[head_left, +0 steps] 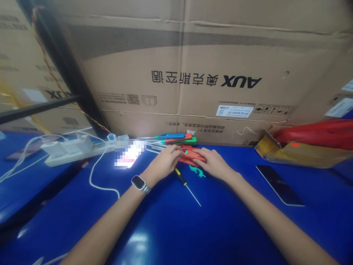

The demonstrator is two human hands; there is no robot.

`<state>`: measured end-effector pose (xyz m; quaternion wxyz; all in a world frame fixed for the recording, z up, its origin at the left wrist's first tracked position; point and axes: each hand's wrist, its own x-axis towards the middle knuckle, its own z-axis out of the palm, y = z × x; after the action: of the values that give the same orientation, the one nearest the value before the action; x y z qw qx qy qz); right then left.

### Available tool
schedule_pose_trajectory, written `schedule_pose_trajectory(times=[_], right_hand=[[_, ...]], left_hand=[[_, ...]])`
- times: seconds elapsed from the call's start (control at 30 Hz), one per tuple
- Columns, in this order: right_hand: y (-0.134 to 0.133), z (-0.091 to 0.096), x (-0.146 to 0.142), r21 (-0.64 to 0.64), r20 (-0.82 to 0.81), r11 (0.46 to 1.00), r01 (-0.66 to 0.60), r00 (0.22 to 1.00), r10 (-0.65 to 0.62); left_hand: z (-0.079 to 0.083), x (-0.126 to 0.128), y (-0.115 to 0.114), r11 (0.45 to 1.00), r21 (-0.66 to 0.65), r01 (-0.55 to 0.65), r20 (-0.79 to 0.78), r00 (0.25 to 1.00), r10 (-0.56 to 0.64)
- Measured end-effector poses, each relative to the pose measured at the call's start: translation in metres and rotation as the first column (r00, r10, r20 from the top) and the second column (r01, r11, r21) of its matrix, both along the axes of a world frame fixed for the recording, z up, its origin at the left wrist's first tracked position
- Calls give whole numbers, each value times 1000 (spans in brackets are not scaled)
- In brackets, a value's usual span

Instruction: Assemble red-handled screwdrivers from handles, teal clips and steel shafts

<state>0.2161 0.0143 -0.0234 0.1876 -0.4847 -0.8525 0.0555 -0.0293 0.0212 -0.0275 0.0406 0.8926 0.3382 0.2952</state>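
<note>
My left hand, with a watch on its wrist, has its fingers curled down on the left side of some orange plastic parts. From the other side, my right hand grips the right end of the same orange parts with thumb and fingers. Small green plastic pieces lie just in front of them. A screwdriver with a yellow and black handle rests on the blue table, its tip toward me. Behind my hands are several metal-shafted tools with blue, red and green handles.
A large cardboard box stands along the table's back. On the left are a white power strip with chargers, a white cable and a lit, blurred-out screen. A dark phone and a taped carton are on the right.
</note>
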Motion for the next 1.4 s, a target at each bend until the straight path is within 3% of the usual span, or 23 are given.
schedule_pose_trajectory(times=[0.2, 0.43, 0.63, 0.77, 1.0, 1.23, 1.4], right_hand=[[18, -9, -26, 78, 21, 996, 44, 999, -45], [24, -17, -33, 108, -85, 989, 102, 992, -93], [-5, -14, -28, 156, -180, 982, 107, 980, -78], [-31, -15, -27, 115, -195, 990, 86, 979, -62], [-55, -26, -20, -47, -67, 953, 298, 951, -301], [-51, -31, -27, -113, -206, 985, 130, 967, -151], [-47, -29, -37, -103, -218, 993, 51, 973, -72]], left_hand=[[-8, -23, -3, 991, -63, -118, -25, 993, 117], [-15, -32, -3, 986, -140, -93, -5, 996, 94], [-2, -52, -7, 978, -136, -157, 48, 985, 165], [-2, -69, -13, 943, -232, -236, 35, 967, 251], [-12, -64, -23, 896, -347, -275, -108, 961, 253], [-19, -55, -22, 931, -331, -154, 2, 987, 164], [-22, -49, -21, 943, -305, -134, 53, 986, 158]])
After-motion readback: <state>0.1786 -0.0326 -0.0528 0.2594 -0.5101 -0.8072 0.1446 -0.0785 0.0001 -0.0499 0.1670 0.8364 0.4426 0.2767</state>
